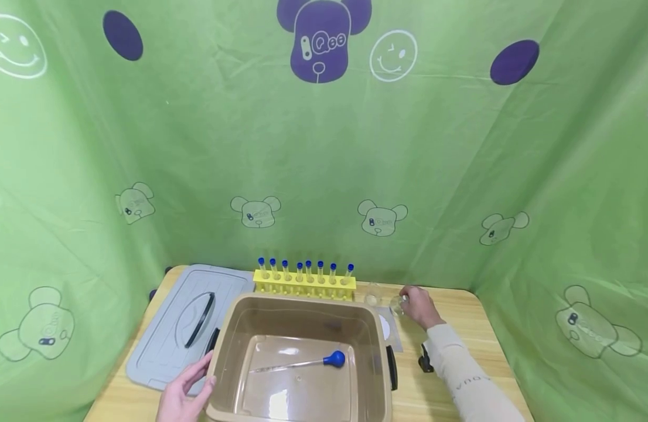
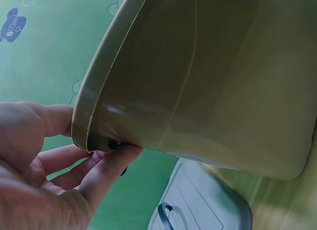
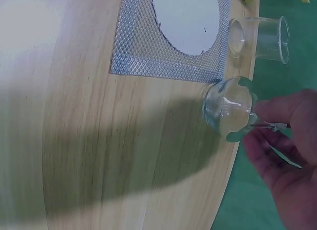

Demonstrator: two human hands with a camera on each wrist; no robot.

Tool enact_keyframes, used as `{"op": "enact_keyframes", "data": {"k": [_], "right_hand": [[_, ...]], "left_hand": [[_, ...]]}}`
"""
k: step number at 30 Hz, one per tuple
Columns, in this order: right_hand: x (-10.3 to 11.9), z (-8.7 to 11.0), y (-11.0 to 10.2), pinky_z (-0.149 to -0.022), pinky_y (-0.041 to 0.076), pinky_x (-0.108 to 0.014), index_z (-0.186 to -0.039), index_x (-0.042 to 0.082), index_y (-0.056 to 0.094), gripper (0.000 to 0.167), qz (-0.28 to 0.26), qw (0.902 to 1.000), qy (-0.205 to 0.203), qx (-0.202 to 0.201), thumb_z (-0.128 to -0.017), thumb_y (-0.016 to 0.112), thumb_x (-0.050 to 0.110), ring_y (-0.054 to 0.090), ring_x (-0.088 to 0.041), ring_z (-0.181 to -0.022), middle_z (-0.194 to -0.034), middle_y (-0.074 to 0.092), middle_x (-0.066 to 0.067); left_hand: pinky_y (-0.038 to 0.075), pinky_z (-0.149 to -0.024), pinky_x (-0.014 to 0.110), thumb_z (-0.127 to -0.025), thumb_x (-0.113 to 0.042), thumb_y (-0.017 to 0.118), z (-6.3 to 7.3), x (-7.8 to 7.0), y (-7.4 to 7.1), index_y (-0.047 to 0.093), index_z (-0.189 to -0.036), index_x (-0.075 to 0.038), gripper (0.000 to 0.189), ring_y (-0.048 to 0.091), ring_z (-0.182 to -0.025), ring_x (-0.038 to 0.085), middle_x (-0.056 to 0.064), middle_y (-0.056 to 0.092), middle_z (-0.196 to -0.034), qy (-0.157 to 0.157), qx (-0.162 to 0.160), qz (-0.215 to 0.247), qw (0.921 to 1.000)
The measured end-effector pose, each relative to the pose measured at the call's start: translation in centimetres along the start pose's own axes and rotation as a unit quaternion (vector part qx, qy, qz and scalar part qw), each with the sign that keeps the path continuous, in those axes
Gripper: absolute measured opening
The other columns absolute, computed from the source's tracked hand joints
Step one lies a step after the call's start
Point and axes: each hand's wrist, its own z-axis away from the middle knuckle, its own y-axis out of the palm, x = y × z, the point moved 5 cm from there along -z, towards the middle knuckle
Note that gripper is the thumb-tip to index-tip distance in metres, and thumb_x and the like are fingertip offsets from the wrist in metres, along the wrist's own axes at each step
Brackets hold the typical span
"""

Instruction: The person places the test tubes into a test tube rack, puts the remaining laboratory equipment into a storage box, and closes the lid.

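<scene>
A brown plastic tub (image 1: 303, 300) stands at the table's front. My left hand (image 1: 184, 392) grips its left rim, with thumb and fingers on either side in the left wrist view. A dropper with a blue bulb (image 1: 333, 358) lies on the tub floor. At the table's back right, my right hand (image 1: 421, 308) pinches the neck of a round-bodied glass flask (image 3: 228, 109). The flask is close to the tabletop; contact is unclear. Beside it stands a clear glass beaker (image 3: 270, 39). A wire gauze (image 3: 133, 47) with a white round centre lies nearby, partly hidden by the tub in the head view.
Behind the tub is a yellow rack (image 1: 303, 284) of several blue-capped test tubes. A grey lid (image 1: 166, 340) with a black handle lies on the left. Near the right sleeve is a small black object (image 1: 425, 358). Green printed cloth (image 1: 324, 146) surrounds the table.
</scene>
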Motion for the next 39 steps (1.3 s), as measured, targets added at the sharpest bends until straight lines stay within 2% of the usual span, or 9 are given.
{"op": "enact_keyframes", "data": {"k": [7, 13, 20, 25, 29, 34, 39], "right_hand": [[0.2, 0.2, -1.4, -0.076, 0.063, -0.052, -0.103, -0.009, 0.071, 0.018, 0.014, 0.9998, -0.008, 0.013, -0.085, 0.07, -0.003, 0.069, -0.04, -0.087, -0.099, 0.072, -0.026], [3.1, 0.0, -5.4, -0.065, 0.065, -0.041, -0.108, -0.012, 0.069, 0.022, 0.013, 0.9996, -0.025, 0.005, -0.088, 0.068, -0.004, 0.07, -0.033, -0.079, -0.099, 0.071, -0.028], [8.1, 1.5, -11.4, -0.066, 0.067, -0.036, -0.109, -0.013, 0.069, 0.025, 0.023, 0.9953, -0.091, -0.025, -0.083, 0.067, -0.01, 0.072, -0.037, -0.082, -0.099, 0.071, -0.028], [13.0, 3.1, -15.2, -0.066, 0.067, -0.034, -0.105, -0.009, 0.071, 0.023, 0.048, 0.9893, -0.134, -0.032, -0.082, 0.072, -0.009, 0.07, -0.032, -0.081, -0.097, 0.072, -0.023], [17.7, 4.5, -17.3, -0.067, 0.066, -0.031, -0.106, -0.007, 0.072, 0.023, 0.048, 0.9834, -0.173, -0.03, -0.084, 0.075, -0.006, 0.07, -0.027, -0.082, -0.099, 0.072, -0.019], [23.1, 5.7, -17.7, -0.066, 0.063, -0.021, -0.104, -0.007, 0.072, 0.02, 0.024, 0.9716, -0.235, -0.017, -0.084, 0.074, -0.008, 0.07, -0.022, -0.078, -0.096, 0.073, -0.017], [26.7, 6.1, -15.3, -0.066, 0.058, -0.011, -0.103, -0.007, 0.072, 0.016, -0.009, 0.9651, -0.26, 0.026, -0.087, 0.069, -0.009, 0.07, -0.02, -0.076, -0.092, 0.073, -0.015]], "left_hand": [[0.055, -0.086, 0.01, -0.088, 0.003, 0.074, 0.0, -0.1, 0.3, 0.061, -0.134, 0.006, 0.048, 0.055, -0.103, -0.014, 0.029, 0.065, -0.127, 0.014, 0.002, -0.008, 0.9999], [0.049, -0.088, 0.003, -0.088, 0.002, 0.075, 0.1, -0.2, 0.3, 0.061, -0.135, 0.004, 0.049, 0.055, -0.102, -0.014, 0.027, 0.066, -0.127, 0.007, 0.001, -0.026, 0.9996], [0.048, -0.087, 0.002, -0.088, 0.004, 0.074, 0.2, -0.1, 0.3, 0.061, -0.134, 0.005, 0.048, 0.054, -0.102, -0.015, 0.028, 0.065, -0.127, 0.017, -0.002, -0.023, 0.9996], [0.046, -0.088, 0.0, -0.088, 0.003, 0.075, 0.2, -0.1, 0.3, 0.061, -0.135, 0.004, 0.049, 0.055, -0.102, -0.015, 0.027, 0.066, -0.127, 0.018, -0.002, -0.025, 0.9995], [0.046, -0.089, 0.0, -0.088, 0.002, 0.075, 0.2, -0.1, 0.2, 0.061, -0.135, 0.003, 0.049, 0.055, -0.102, -0.015, 0.027, 0.066, -0.127, 0.013, -0.001, -0.028, 0.9995], [0.043, -0.091, -0.001, -0.089, 0.001, 0.075, 0.3, -0.1, 0.2, 0.06, -0.137, 0.003, 0.05, 0.054, -0.103, -0.016, 0.026, 0.065, -0.13, 0.002, 0.003, -0.029, 0.9996], [0.043, -0.089, -0.002, -0.089, 0.001, 0.075, 0.3, -0.2, 0.0, 0.059, -0.137, 0.003, 0.05, 0.053, -0.102, -0.017, 0.027, 0.064, -0.13, 0.007, 0.0, -0.029, 0.9996]]}}
